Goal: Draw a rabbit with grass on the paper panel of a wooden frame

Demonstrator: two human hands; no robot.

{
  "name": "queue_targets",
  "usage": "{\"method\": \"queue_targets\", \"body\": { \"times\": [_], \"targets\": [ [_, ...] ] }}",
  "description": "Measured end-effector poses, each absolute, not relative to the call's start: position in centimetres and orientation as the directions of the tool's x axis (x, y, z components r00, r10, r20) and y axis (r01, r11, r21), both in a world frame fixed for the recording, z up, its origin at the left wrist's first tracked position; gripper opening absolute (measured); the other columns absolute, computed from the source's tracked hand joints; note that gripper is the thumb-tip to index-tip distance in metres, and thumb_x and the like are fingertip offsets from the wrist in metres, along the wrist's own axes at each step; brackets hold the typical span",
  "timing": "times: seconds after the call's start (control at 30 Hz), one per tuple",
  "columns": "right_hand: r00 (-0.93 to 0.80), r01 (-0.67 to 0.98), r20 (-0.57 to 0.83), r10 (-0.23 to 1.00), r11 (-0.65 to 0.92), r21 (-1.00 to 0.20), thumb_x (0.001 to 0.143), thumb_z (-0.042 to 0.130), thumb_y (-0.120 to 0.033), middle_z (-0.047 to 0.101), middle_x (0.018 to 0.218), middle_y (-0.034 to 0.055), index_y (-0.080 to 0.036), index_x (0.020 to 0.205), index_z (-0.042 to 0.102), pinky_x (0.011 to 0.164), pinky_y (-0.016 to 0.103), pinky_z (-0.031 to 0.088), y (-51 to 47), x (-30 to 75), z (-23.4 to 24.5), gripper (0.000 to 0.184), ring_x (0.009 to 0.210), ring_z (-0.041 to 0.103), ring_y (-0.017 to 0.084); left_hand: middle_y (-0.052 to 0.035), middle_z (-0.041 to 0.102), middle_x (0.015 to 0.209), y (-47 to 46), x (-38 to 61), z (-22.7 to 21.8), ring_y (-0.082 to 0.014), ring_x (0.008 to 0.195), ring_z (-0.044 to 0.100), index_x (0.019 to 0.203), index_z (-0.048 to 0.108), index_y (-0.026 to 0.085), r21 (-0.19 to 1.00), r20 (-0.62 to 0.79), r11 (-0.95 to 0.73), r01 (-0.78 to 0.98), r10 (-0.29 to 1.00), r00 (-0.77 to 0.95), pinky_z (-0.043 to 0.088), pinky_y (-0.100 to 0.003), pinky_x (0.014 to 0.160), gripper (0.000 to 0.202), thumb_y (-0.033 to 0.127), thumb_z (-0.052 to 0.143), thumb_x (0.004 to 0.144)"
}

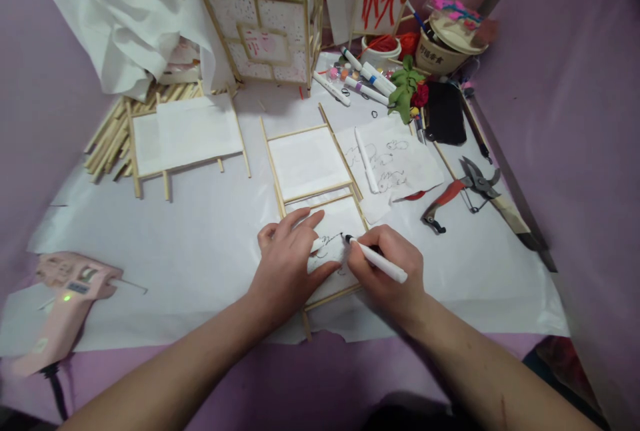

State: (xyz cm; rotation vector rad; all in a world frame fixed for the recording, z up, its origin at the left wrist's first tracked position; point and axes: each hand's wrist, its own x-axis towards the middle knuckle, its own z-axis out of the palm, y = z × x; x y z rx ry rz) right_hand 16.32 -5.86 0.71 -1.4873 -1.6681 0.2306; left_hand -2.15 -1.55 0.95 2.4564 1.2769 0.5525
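My right hand (393, 267) grips a white marker (380, 263), its black tip touching a white paper panel (354, 216) in a wooden stick frame. Black lines of a partial drawing (327, 241) show on the paper near the tip. My left hand (290, 254) rests on the same panel, fingers spread, covering its left part. Just beyond, a second framed white panel (307, 161) has no marks that I can see. Right of it lies a paper sheet with sketched animal-like figures (393, 181) and a slim white pen (367, 161) across it.
A pink glue gun (75, 291) lies at left. Behind are a framed panel (200, 134), wooden sticks (110, 131) and a decorated lantern-like frame (265, 37). Pruning shears (463, 187), a black phone (445, 113), several markers (367, 89) and a paper cup (445, 47) occupy the right.
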Motion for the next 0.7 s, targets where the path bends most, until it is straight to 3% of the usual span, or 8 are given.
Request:
{"method": "queue_targets", "body": {
  "times": [0.47,0.7],
  "targets": [
    [0.065,0.742,0.482,0.874,0.281,-0.609,0.089,0.061,-0.015,0.056,0.065,-0.0042,-0.021,0.077,0.052,0.055,0.027,0.041,-6.05,16.52,1.07,0.016,0.058,0.052,0.011,-0.0160,0.061,0.142,-1.55,-2.26,1.10,-0.0373,0.135,0.050,0.100,0.053,0.020,0.453,0.152,-0.537,0.712,0.833,0.532,0.031,-0.051,0.098,0.035,0.029,0.082,0.082],
    [0.054,0.744,0.476,0.878,0.283,-0.606,0.088,0.062,-0.015,0.054,0.065,-0.0042,-0.022,0.077,0.052,0.054,0.028,0.040,-6.27,16.64,1.19,0.016,0.058,0.050,0.012,-0.0171,0.061,0.140,-1.59,-2.21,1.28,-0.0379,0.135,0.050,0.110,0.057,0.019,0.457,0.141,-0.530,0.714,0.836,0.530,0.032,-0.052,0.098,0.040,0.028,0.083,0.081]
  ]
}}
